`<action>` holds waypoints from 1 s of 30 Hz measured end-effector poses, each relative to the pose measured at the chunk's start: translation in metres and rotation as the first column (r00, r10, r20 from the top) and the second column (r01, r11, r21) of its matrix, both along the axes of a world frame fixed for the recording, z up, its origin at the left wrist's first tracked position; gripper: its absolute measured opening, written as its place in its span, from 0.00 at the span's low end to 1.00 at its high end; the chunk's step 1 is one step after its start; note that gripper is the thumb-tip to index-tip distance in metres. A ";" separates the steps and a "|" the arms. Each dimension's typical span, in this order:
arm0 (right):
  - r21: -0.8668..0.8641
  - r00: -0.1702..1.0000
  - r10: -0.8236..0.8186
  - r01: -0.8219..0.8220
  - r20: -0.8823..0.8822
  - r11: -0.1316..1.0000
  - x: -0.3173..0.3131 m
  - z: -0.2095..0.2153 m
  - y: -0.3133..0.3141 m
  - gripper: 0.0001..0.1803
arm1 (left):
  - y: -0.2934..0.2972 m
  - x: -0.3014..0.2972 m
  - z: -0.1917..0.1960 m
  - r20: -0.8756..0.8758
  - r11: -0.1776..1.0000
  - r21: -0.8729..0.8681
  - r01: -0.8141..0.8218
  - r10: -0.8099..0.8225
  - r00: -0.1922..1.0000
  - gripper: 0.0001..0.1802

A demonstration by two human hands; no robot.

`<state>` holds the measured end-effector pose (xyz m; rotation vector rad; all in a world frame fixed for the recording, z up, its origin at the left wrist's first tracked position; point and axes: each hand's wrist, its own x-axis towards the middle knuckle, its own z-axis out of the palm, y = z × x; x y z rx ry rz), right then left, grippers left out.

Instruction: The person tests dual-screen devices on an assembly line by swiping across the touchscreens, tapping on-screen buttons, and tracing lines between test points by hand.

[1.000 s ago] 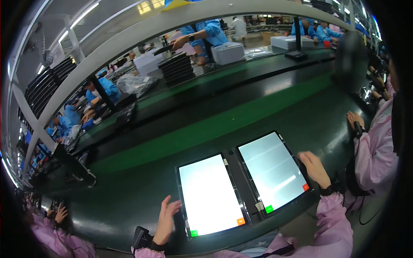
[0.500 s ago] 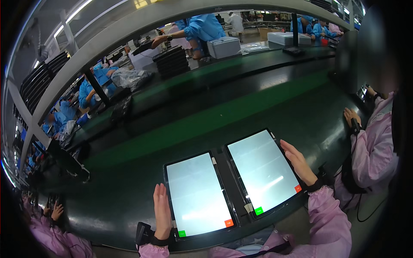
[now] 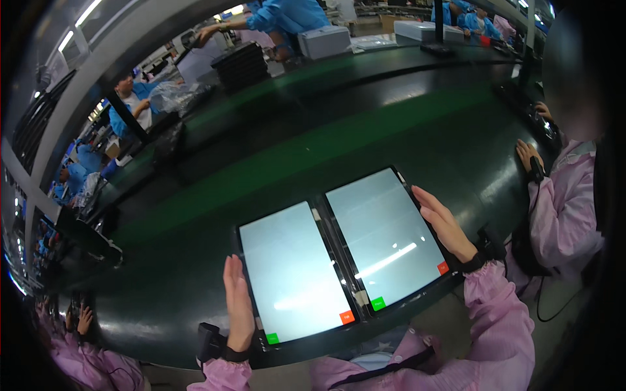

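Observation:
Two tablets lie side by side, screens up, each lit nearly blank white with a small green square and a small red square at its near corners. Along the outer edge of the left tablet (image 3: 293,267) stands my left hand (image 3: 239,305), fingers straight and together, palm turned inward. My right hand (image 3: 447,225) rests against the outer edge of the right tablet (image 3: 385,228), its fingers stretched out too. Neither hand is wrapped round anything. A narrow dark gap with small pale tabs separates the tablets. Black bands circle both my wrists.
The tablets lie on a dark green work surface (image 3: 176,274). A co-worker in a pink sleeve (image 3: 561,208) works at the right; another's hand (image 3: 85,319) shows at lower left. Across the line are a stack of black trays (image 3: 240,68), a white box (image 3: 324,42) and people in blue.
The tablets have come closer together, narrowing the gap between them, with my hands still at their outer edges. The whole view has shifted, so the tablets appear higher.

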<state>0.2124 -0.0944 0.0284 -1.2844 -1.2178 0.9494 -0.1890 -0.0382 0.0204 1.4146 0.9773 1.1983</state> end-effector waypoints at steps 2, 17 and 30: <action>-0.040 0.999 -0.040 0.040 -0.013 0.998 -0.003 0.009 0.000 0.28 | 0.000 -0.004 -0.002 0.035 1.000 -0.004 -0.002 0.002 0.999 0.32; 0.143 0.439 0.049 -0.394 0.897 0.908 -0.033 0.029 -0.093 0.12 | -0.048 -0.009 0.035 -0.327 0.980 0.181 -0.085 0.142 0.934 0.18; 0.256 0.426 -0.134 -0.245 0.895 0.935 -0.044 0.046 -0.082 0.12 | -0.070 0.019 0.054 -0.883 0.702 0.272 0.659 -0.091 0.461 0.13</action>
